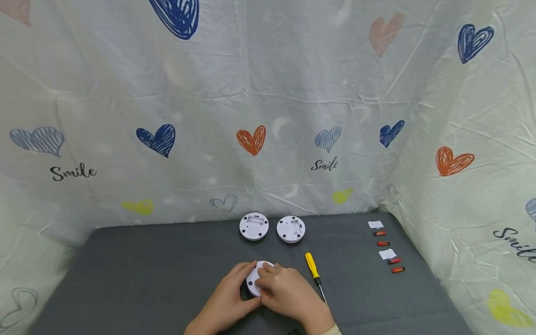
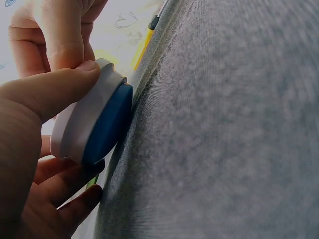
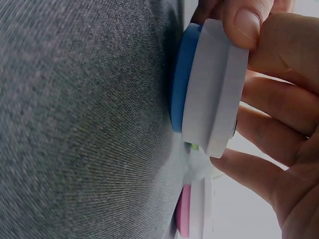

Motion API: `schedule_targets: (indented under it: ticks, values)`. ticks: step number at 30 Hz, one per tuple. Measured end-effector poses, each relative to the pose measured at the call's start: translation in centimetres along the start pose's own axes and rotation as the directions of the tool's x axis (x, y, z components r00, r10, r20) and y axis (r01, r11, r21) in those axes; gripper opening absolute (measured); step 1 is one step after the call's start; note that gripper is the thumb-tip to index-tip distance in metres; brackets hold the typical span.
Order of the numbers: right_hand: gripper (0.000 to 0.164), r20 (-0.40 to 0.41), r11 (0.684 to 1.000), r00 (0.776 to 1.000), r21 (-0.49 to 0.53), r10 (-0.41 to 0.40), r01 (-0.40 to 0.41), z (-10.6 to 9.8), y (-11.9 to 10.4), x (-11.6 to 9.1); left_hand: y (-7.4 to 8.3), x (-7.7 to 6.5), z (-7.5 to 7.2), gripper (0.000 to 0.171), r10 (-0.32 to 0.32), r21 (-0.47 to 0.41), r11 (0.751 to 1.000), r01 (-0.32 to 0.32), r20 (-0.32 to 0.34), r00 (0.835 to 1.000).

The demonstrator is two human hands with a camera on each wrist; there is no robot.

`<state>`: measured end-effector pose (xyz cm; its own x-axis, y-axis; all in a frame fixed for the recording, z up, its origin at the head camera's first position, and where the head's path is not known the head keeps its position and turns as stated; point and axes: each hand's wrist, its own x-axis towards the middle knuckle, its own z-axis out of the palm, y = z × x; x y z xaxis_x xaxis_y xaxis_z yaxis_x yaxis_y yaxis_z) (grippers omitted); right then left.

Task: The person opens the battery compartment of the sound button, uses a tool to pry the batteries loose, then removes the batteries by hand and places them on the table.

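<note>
Upside down on the grey cloth, a round white sound button (image 1: 252, 282) has its blue cap (image 2: 112, 122) facing the table. My left hand (image 1: 228, 295) grips its side, thumb along the near edge and fingers around the left. Over its upper face, my right hand (image 1: 286, 291) presses with fingertips, little finger at the rim in the right wrist view. That hand hides most of the face, including whatever lies under its fingertips. A yellow-handled screwdriver (image 1: 311, 265) lies just right of the right hand.
Behind the hands sit two more upturned sound buttons, a left one (image 1: 253, 235) and a right one (image 1: 290, 229), their battery bays uncovered. At right lie two white covers (image 1: 387, 254) and several red-and-black batteries (image 1: 383, 243). A heart-printed curtain (image 1: 284, 111) hangs behind the table.
</note>
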<state>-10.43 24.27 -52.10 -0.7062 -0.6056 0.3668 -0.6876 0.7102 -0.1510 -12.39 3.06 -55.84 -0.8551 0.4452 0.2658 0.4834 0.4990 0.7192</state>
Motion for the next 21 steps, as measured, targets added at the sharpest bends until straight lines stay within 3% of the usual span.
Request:
schedule_targets:
  ticks: [6, 15, 18, 21]
  values:
    - [0.027, 0.006, 0.999, 1.000, 0.026, -0.025, 0.025, 0.02, 0.14, -0.05, -0.09, 0.07, 0.18, 0.080, 0.043, 0.012, 0.999, -0.043, -0.037, 0.998]
    - [0.021, -0.012, 0.997, 0.997, -0.016, -0.077, 0.077, 0.13, 0.30, 0.03, -0.16, 0.06, 0.42, 0.080, 0.066, 0.016, 0.998, -0.065, -0.059, 0.996]
    - [0.018, -0.057, 0.996, 0.995, 0.038, -0.084, 0.086, -0.03, 0.36, 0.02, -0.08, 0.07, 0.41, 0.081, 0.040, -0.002, 0.999, -0.040, -0.047, 0.998]
    - [0.024, -0.124, 0.986, 0.989, 0.138, -0.074, 0.091, -0.22, 0.49, 0.05, 0.02, 0.03, 0.38, 0.081, 0.011, -0.010, 1.000, -0.011, -0.026, 1.000]
